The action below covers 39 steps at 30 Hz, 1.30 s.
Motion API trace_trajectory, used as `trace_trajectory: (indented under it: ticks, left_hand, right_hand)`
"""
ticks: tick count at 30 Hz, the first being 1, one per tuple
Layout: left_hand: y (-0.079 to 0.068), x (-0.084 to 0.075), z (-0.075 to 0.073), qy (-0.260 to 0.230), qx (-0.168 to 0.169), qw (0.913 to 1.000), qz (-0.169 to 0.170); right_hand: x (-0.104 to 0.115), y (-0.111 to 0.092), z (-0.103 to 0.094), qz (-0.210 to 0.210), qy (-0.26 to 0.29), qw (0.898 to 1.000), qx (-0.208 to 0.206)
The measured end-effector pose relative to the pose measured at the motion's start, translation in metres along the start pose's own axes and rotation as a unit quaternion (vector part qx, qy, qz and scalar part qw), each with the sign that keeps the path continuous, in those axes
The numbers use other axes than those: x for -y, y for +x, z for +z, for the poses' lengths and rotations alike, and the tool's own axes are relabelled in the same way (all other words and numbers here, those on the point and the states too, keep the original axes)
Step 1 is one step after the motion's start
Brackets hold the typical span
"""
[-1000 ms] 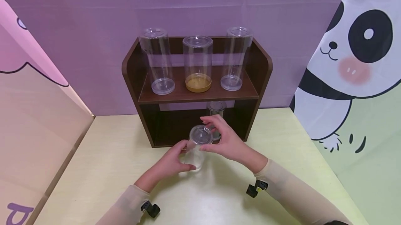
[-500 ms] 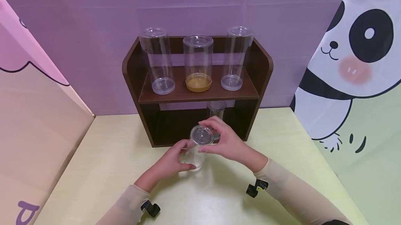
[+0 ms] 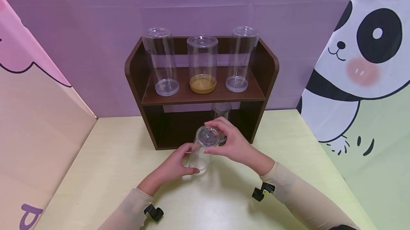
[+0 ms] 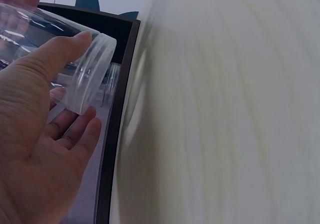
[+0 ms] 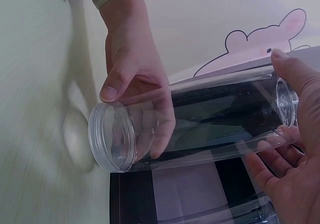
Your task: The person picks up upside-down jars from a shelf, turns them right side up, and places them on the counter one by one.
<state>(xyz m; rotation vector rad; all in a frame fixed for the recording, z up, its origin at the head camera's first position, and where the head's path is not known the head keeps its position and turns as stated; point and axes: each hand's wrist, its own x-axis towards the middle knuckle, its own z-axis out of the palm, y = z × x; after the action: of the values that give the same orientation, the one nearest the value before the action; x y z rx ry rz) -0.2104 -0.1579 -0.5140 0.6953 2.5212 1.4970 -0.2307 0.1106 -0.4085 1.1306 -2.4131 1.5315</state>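
Between both hands is a clear plastic jar (image 3: 207, 136), lid end down and tilted a little, in front of the shelf. My left hand (image 3: 177, 164) grips it low, thumb on the near side close to the clear lid (image 4: 95, 73). At the jar's upper end, my right hand (image 3: 233, 144) holds the round base between thumb and fingers. From the right wrist view, the see-through body of the jar (image 5: 215, 116) looks empty, with its lid end above the tabletop. Behind the right hand, another clear jar (image 3: 221, 109) stands on the lower shelf, partly hidden.
A dark brown two-tier shelf (image 3: 205, 98) stands at the table's back. On its upper tier are a left jar (image 3: 164, 55), a middle jar with a yellow-brown lid (image 3: 203, 87) and a right jar (image 3: 238, 57), all upside down. A purple cloth (image 3: 205, 2) hangs behind.
The held jar's upper end has shifted slightly to the right and up, with the right hand following. The left hand stays nearly in place, and both hands keep their hold.
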Motion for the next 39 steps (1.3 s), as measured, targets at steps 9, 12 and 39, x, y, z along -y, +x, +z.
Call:
trace_trajectory:
  ticks: [9, 12, 39]
  left_hand:
    - [-0.002, -0.001, -0.003, 0.017, -0.001, 0.9998, -0.014]
    - [-0.003, -0.002, -0.008, 0.030, -0.006, 0.9994, -0.015]
    - [-0.018, -0.003, -0.058, 0.042, -0.053, 0.9972, 0.032]
  right_hand:
    - [-0.003, -0.003, -0.006, 0.019, 0.036, 0.999, -0.005]
    - [-0.007, -0.006, -0.011, 0.037, 0.049, 0.998, -0.001]
    - [-0.073, -0.041, -0.038, 0.123, 0.053, 0.986, 0.099]
